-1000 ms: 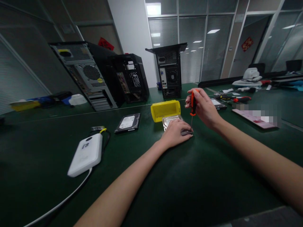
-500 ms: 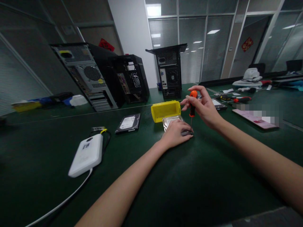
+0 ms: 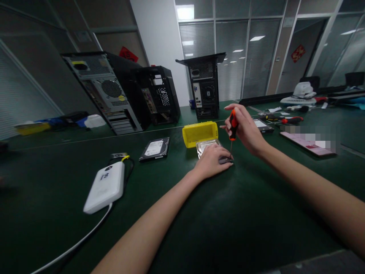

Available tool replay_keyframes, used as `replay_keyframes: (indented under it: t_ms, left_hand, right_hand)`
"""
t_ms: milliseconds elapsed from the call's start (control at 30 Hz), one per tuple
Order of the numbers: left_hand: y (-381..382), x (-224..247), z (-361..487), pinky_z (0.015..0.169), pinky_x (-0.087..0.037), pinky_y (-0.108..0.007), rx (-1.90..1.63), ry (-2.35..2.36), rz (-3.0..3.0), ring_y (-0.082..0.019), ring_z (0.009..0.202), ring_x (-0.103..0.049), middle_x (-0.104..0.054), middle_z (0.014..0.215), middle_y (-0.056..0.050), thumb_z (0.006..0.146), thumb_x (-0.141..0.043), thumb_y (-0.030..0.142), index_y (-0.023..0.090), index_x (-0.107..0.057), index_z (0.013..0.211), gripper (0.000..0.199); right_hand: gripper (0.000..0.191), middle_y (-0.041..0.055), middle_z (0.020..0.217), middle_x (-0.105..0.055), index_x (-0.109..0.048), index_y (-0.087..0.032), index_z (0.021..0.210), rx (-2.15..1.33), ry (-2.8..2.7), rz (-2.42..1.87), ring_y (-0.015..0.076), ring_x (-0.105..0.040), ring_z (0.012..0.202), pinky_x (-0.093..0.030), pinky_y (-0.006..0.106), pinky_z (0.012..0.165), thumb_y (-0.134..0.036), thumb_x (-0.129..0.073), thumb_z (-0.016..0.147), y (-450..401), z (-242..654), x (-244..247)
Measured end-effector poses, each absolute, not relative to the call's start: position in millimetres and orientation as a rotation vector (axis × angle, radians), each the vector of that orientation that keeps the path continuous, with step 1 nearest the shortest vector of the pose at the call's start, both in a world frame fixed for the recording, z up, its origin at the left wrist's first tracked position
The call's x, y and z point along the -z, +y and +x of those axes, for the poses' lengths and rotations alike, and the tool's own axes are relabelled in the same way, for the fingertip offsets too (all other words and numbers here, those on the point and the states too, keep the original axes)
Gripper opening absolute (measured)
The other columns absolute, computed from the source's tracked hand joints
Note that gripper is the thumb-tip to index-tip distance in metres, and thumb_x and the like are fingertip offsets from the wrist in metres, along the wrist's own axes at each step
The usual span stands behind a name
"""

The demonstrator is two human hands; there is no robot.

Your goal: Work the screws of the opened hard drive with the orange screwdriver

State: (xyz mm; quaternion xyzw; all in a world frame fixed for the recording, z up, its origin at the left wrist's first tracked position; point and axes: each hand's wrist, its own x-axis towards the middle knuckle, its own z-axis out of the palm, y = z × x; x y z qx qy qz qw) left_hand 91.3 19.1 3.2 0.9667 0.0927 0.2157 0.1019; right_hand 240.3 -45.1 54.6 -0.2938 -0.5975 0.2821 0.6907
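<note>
A silver hard drive (image 3: 205,145) lies on the green table, mostly covered by my left hand (image 3: 212,161). My fingers close over it and pin it down; a dark grey edge (image 3: 225,160) shows between them, and I cannot tell whether it belongs to the drive. In my right hand (image 3: 245,127) is a screwdriver (image 3: 233,125) with an orange and black handle, held nearly upright. Its thin shaft points down beside my left fingertips, where the tip's contact is too small to make out. Just behind the drive sits an open yellow case (image 3: 200,134).
Another hard drive (image 3: 154,148) and a white power bank (image 3: 105,187) with a cable lie to the left. Computer cases (image 3: 205,87) stand at the back. To the right are a further drive (image 3: 264,126), a pink phone (image 3: 306,144) and pliers (image 3: 292,120).
The screwdriver handle has turned and leans slightly more to the right, with my right fingers shifted around it. My left hand stays in place on the drive.
</note>
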Motion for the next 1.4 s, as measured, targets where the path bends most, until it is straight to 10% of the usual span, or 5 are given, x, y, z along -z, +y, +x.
replay_keyframes:
  t_ms: [767, 1400]
  left_hand:
    - [19.2, -1.3, 90.2, 0.091, -0.040, -0.038, -0.646, 0.295, 2.838, -0.022, 0.098, -0.056, -0.070, 0.103, -0.001, 0.081, -0.066, 0.029, 0.024, -0.071, 0.096, 0.016]
    - [19.0, -2.2, 90.7, 0.091, -0.041, -0.038, -0.626, 0.286, 2.833, -0.021, 0.098, -0.056, -0.070, 0.103, -0.002, 0.082, -0.066, 0.029, 0.023, -0.072, 0.097, 0.017]
  right_hand:
    - [0.026, -0.0024, 0.095, -0.064, -0.051, -0.024, 0.094, -0.824, -1.150, -0.578, 0.0086, -0.065, 0.079, -0.052, 0.032, 0.090, -0.034, -0.069, 0.078, -43.5, 249.8, -55.7]
    - [0.029, -0.0010, 0.077, -0.055, -0.060, -0.025, 0.109, -0.585, -1.321, -0.690, 0.0098, -0.054, 0.066, -0.051, 0.027, 0.069, -0.045, -0.052, 0.088, -50.0, 245.4, -59.4]
